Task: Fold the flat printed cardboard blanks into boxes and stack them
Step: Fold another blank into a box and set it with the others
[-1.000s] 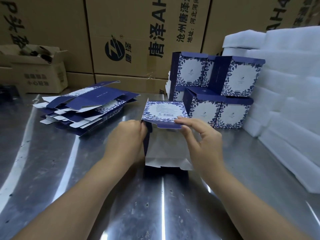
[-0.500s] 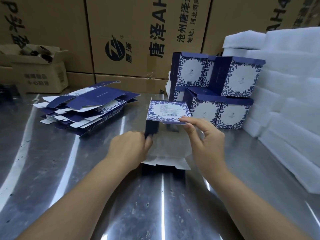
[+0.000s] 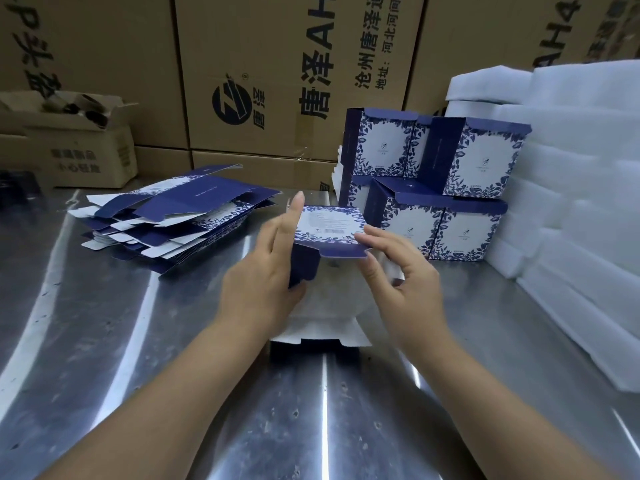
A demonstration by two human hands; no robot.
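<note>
box [image 3: 306, 268], left grip [image 3: 266, 271] apart, flat against it; right grip [image 3: 398, 282] tight on flap [image 3: 329, 225]

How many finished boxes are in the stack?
6 visible: top left box, partly hidden top middle box, top right box; mostly hidden bottom left box, bottom centre box, bottom right box. More may sit behind.
</note>
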